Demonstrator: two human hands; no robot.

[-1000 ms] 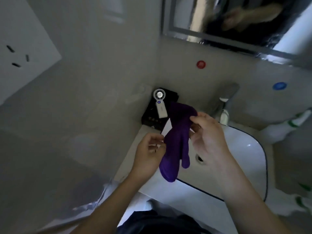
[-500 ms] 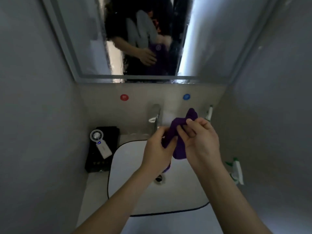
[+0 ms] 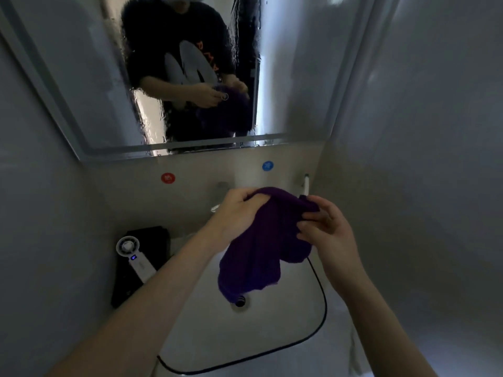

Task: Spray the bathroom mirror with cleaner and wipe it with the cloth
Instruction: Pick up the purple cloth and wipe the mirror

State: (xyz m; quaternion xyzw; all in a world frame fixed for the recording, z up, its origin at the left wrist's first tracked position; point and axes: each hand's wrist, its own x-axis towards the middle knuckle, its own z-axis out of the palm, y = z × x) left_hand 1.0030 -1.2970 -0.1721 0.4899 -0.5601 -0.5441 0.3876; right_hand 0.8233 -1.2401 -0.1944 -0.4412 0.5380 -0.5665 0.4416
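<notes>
Bathroom mirror (image 3: 81, 77), unreadable orange shirt lettering (image 3: 208, 57)

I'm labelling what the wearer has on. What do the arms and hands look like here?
Both forearms are bare, with no sleeves, gloves or watch in view. The left hand and right hand show no rings. The mirror shows short black sleeves.

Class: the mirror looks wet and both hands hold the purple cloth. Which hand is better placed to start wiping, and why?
Probably the left hand: it grips the purple cloth bunched at its top, higher and nearer the streaked mirror. The right hand only pinches an edge.
</notes>
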